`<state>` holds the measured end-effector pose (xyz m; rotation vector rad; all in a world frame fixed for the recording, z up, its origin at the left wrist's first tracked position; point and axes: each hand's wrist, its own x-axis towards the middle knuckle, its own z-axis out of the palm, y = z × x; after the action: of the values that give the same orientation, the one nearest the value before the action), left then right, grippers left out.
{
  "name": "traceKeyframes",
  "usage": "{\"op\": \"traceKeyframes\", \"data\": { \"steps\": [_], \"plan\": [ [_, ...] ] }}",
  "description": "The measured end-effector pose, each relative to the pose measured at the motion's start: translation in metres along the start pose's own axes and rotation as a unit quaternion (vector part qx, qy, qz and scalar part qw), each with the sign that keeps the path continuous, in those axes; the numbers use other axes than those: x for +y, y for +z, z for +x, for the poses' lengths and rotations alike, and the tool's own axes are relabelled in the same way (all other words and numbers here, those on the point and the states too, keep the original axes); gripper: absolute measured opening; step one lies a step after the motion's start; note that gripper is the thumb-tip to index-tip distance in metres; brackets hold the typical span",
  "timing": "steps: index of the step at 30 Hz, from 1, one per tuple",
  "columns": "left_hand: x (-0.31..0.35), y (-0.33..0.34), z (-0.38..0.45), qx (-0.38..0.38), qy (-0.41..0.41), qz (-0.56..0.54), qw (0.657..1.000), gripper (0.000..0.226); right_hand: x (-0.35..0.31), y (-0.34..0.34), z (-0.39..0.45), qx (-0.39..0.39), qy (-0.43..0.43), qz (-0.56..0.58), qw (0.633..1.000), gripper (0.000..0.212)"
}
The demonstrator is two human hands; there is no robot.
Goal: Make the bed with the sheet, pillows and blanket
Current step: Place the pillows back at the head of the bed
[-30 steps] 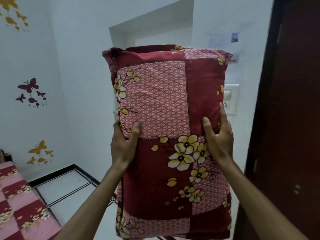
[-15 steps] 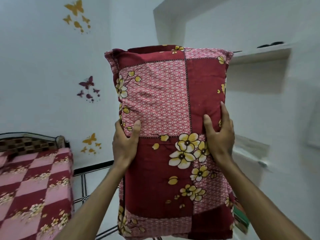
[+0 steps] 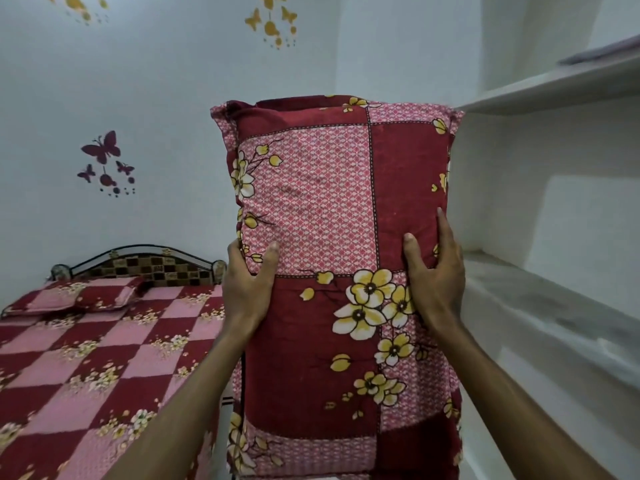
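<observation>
Room: white-painted walls. Wall behind the bed carries butterfly decals, three clusters in view: one maroon cluster [image 3: 104, 164] and two yellow clusters, one [image 3: 272, 20] above centre and one [image 3: 81, 6] at the top left edge. Right side: white built-in shelves, two levels visible, the upper shelf [image 3: 554, 88] and the lower shelf [image 3: 540, 306]; a flat pale item lies on the upper one, too edge-on to identify.

Bed [image 3: 104, 358]: lower left, covered with a bedsheet in maroon and pink checks with small floral sprays. Black metal headboard [image 3: 145, 261] with a brown checked panel stands against the wall.

Pillows, two counted.
1. Pillow on the bed [image 3: 79, 297], matching maroon-pink cover, lying flat at the head end, just below the headboard.
2. Held pillow [image 3: 339, 271], maroon and pink patchwork cover with yellow-white flowers, upright in the air at centre frame, to the right of the bed and in front of the shelves.

Hands, two counted. Left hand [image 3: 247, 289] grips the held pillow's left edge, thumb on the front face, fingers wrapped behind. Right hand [image 3: 434, 275] grips the right edge, thumb on the front, other fingers round the side.
</observation>
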<state>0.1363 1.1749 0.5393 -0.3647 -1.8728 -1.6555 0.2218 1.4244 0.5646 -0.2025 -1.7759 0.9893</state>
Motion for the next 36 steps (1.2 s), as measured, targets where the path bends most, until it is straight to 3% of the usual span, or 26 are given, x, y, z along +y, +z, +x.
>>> {"op": "traceKeyframes", "data": {
  "steps": [17,22,31,36],
  "plan": [
    [-0.245,0.087,0.309,0.117,-0.037,0.152,0.981,0.076,0.173,0.425,0.195,-0.127,0.030,0.116,0.985,0.065],
    [-0.308,0.100,0.403,0.153,-0.055,0.191,0.968,0.068,0.203,0.558,0.250,-0.182,0.040,0.148,0.971,0.068],
    [-0.453,0.113,0.563,0.231,-0.026,0.213,0.949,0.069,0.253,0.790,0.318,-0.214,0.008,0.185,0.959,0.073],
    [-0.530,0.116,0.663,0.251,-0.054,0.209,0.944,0.067,0.271,0.917,0.358,-0.242,-0.004,0.181,0.953,0.068]
  ]
}}
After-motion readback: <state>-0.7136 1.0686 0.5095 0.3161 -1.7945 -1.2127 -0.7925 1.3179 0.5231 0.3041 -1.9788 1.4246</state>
